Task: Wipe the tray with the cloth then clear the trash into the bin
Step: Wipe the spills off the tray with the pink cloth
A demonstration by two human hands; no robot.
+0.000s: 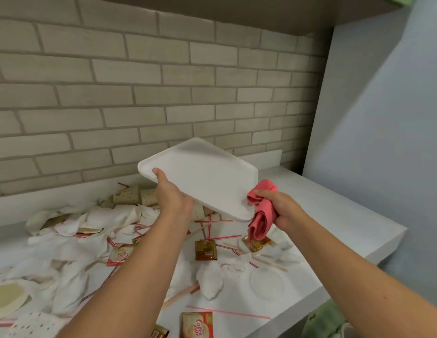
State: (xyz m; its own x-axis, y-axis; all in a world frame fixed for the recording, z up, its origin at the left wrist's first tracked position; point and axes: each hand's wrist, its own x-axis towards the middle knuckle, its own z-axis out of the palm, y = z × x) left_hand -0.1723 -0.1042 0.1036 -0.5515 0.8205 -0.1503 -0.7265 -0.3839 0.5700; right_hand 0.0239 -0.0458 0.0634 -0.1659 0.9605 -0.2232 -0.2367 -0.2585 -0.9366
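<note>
Head view: left hand (172,193) grips the white tray (202,176) by its left edge, thumb curled over the rim, fingers underneath. Right hand (279,208) clutches a bunched pink cloth (262,215), which touches the tray's near right corner. Tray is held tilted, lifted off the white counter (334,215). Below and nearer than the tray (all loose on the counter): crumpled napkins (66,262), red-striped straws (217,237), brown sachet (206,250), Coffee mate sachet (197,325), clear lid (267,284).
</note>
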